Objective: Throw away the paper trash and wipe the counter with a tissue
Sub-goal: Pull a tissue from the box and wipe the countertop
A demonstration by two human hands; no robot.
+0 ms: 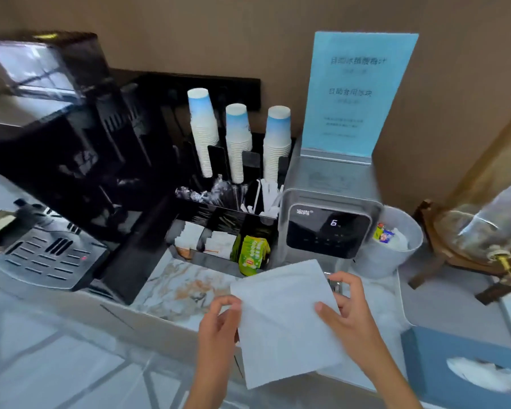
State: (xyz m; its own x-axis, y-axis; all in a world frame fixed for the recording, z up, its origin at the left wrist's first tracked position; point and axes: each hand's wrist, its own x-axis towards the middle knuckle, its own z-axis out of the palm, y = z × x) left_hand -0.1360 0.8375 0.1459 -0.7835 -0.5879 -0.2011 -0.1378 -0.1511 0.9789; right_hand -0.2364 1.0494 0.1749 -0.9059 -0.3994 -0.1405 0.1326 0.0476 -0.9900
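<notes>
A flat white tissue (281, 323) is held spread in the air above the front edge of the marble counter (177, 287). My left hand (222, 323) pinches its left edge and my right hand (347, 308) grips its right edge, thumb on top. A blue tissue box (425, 361) with a tissue sticking out of its slot sits at the lower right. A small grey bin (369, 255) lined with a white bag and holding colourful wrappers stands on the counter to the right of the silver machine.
A black coffee machine (71, 178) fills the left. A black organiser (227, 228) holds paper cup stacks, stirrers, napkins and green tea packets. A silver dispenser (328, 219) carries a blue sign (357, 93). A glass drink jar on a wooden stand (490, 228) stands at the right.
</notes>
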